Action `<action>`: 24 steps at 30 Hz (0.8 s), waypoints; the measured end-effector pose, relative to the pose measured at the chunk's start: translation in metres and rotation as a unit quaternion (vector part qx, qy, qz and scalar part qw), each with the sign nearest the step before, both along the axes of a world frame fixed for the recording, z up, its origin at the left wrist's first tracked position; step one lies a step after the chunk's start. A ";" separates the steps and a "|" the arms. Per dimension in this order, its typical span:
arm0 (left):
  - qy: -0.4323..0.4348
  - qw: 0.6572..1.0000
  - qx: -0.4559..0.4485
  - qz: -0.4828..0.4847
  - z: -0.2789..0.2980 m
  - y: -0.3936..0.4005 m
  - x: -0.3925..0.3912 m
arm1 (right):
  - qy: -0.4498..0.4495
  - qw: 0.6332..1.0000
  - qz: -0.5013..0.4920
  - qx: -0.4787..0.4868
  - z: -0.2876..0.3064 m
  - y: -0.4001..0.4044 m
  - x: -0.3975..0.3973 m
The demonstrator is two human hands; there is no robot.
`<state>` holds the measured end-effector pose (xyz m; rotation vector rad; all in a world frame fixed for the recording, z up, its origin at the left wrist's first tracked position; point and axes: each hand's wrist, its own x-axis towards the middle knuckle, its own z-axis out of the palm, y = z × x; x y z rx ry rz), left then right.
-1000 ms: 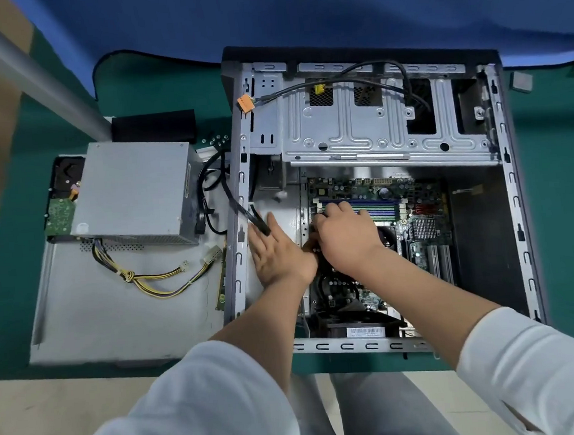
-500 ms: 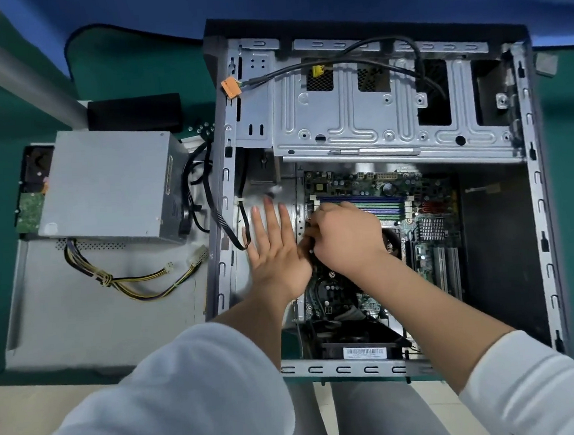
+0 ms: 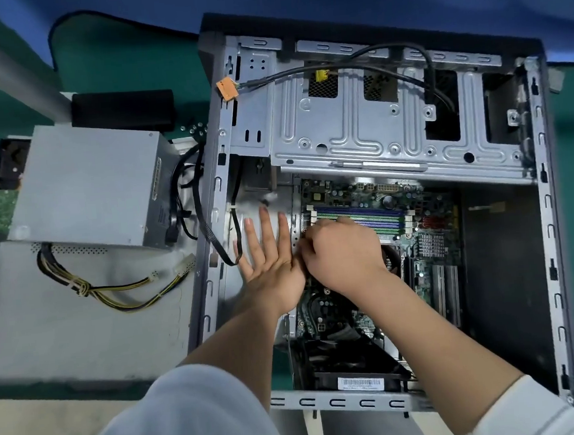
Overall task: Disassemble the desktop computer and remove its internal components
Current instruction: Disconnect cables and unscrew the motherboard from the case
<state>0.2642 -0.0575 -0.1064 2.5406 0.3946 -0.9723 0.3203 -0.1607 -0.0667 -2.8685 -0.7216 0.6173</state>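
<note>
The left hand (image 3: 269,266) has its fingers (image 3: 266,225) straight and spread wide. They lie flat on the bare metal floor of the computer case (image 3: 551,231) and hold nothing. The right hand (image 3: 341,252) is just beside it, touching it. Its fingers are curled down at the left edge of the motherboard (image 3: 377,244), near the long memory slots (image 3: 361,219). What they pinch, if anything, is hidden under the hand. A black cable (image 3: 211,230) loops close to the left fingers. The case lies open on its side on the green table (image 3: 122,58). The grey power supply (image 3: 84,185) sits outside the case, on a flat metal panel (image 3: 65,337) to the left.
</note>
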 end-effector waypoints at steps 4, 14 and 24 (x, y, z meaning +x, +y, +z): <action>0.003 1.000 0.004 0.001 0.003 -0.001 0.001 | -0.008 1.000 0.020 0.017 0.001 -0.003 0.000; 0.016 1.000 -0.004 -0.002 0.014 -0.001 0.002 | -0.021 0.999 0.007 0.023 0.004 -0.002 -0.002; 0.015 1.000 -0.003 -0.004 0.011 -0.001 0.001 | -0.036 0.999 -0.024 0.014 0.004 0.001 -0.003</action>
